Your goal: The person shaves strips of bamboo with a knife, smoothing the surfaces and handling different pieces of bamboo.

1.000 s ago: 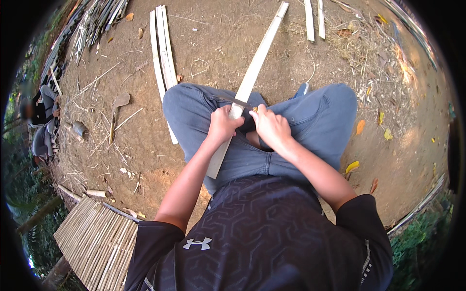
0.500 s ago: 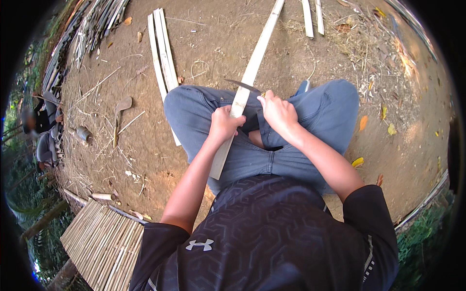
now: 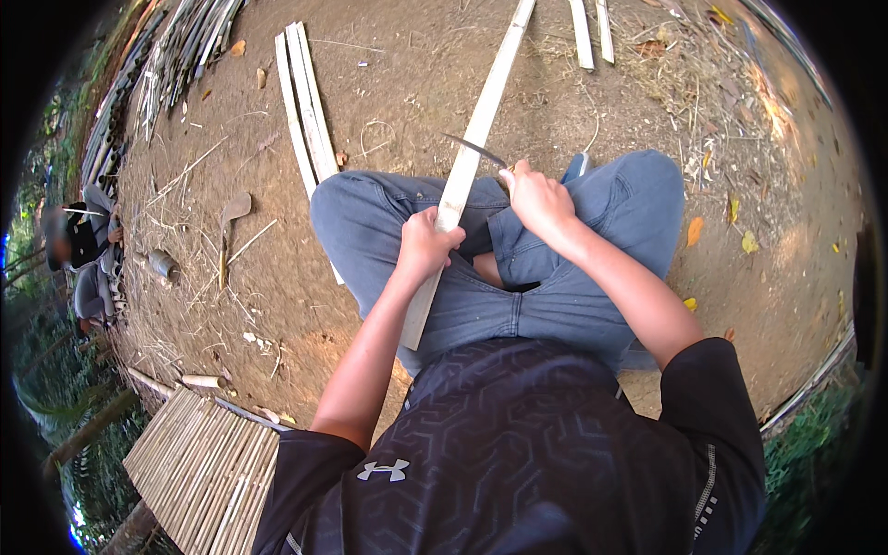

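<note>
A long, pale strip of split bamboo [image 3: 486,116] slants across my lap, its near end by my left thigh and its far end running out at the top edge. My left hand [image 3: 427,246] is closed round it between my knees, thumb on the right side. In my right hand [image 3: 540,202] is a knife [image 3: 475,149], its handle mostly hidden by the fingers. The thin, dark, curved blade lies across the strip beyond my left hand, tip pointing left. Whether the edge bites into the bamboo I cannot tell.
More pale strips [image 3: 307,102] lie beyond my left knee, and two others [image 3: 581,35] at the far right. A broad-bladed tool [image 3: 236,207] rests on the dirt to the left. A slatted bamboo panel [image 3: 199,472] is at lower left. Another person [image 3: 91,245] sits far left.
My right hand and the knife have shifted a little away from me along the strip and slightly right. My left hand keeps its hold. The whole view has turned slightly.
</note>
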{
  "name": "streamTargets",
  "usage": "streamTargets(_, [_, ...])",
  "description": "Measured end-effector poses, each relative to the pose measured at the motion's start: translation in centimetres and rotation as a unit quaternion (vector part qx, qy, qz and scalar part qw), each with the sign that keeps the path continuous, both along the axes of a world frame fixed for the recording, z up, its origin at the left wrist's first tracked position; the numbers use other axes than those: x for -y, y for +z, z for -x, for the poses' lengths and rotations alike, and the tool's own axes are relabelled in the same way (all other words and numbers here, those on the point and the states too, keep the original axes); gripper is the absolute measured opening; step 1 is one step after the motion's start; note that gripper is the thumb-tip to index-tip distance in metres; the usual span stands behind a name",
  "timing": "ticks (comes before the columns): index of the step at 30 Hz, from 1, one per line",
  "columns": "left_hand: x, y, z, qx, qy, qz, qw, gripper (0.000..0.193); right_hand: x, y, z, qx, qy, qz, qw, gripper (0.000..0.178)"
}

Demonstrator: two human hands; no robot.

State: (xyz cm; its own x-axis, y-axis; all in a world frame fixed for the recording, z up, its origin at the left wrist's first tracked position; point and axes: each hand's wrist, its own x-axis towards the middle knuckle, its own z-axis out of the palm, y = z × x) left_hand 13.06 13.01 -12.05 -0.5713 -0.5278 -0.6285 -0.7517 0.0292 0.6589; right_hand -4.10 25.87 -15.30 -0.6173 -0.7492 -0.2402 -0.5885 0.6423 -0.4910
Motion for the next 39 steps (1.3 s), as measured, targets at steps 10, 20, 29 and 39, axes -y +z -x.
streamTargets(10, [0.1, 0.5, 0.0, 0.014, 0.004, -0.016, 1.0, 0.021, 0.7, -0.1, -0.9, -0.026, 0.102, 0.003, 0.994, 0.04])
streamTargets(20, [-0.1, -0.3, -0.1, 0.006, -0.017, 0.033, 0.999, 0.022, 2.2, -1.8, 3.5, 0.011, 0.087, 0.001, 0.996, 0.044])
streamTargets(29, [-0.1, -0.1, 0.3, 0.011, -0.017, 0.015, 1.0, 0.023, 3.6, -2.7, 7.4, 0.013, 0.021, -0.011, 1.0, 0.042])
streamTargets(39, [0.1, 0.4, 0.0, 0.014, -0.002, -0.002, 1.0, 0.027, 4.4, -4.6, 8.7, 0.032, 0.072, -0.048, 0.996, 0.046])
